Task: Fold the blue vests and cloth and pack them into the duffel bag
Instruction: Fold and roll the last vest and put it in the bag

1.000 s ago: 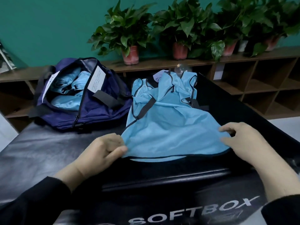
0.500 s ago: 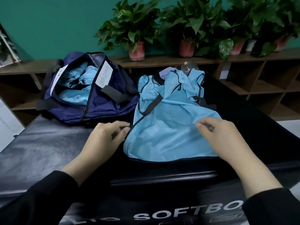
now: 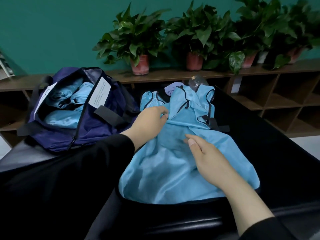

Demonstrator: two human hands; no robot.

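A light blue vest [image 3: 166,170] with black trim lies spread on the black table [image 3: 277,153], its hem toward me. My left hand [image 3: 149,122] reaches across to the vest's upper part and pinches the fabric near the shoulder. My right hand [image 3: 209,158] rests on the middle of the vest, fingers loosely apart, holding nothing. More blue vest fabric [image 3: 194,99] is bunched behind it. The navy duffel bag [image 3: 90,129] stands unzipped at the left, with folded blue vests [image 3: 69,104] inside. A small lilac cloth [image 3: 170,88] peeks out behind the pile.
A clear plastic bottle [image 3: 197,82] lies behind the vests. A low wooden shelf [image 3: 285,101] with potted plants [image 3: 138,49] runs along the green wall. The table edge drops off at the right and front.
Both hands left the vest's lower edge. My left hand moved up and right to the shoulder area and took hold of fabric; my right hand slid to the vest's middle. The camera moved closer.
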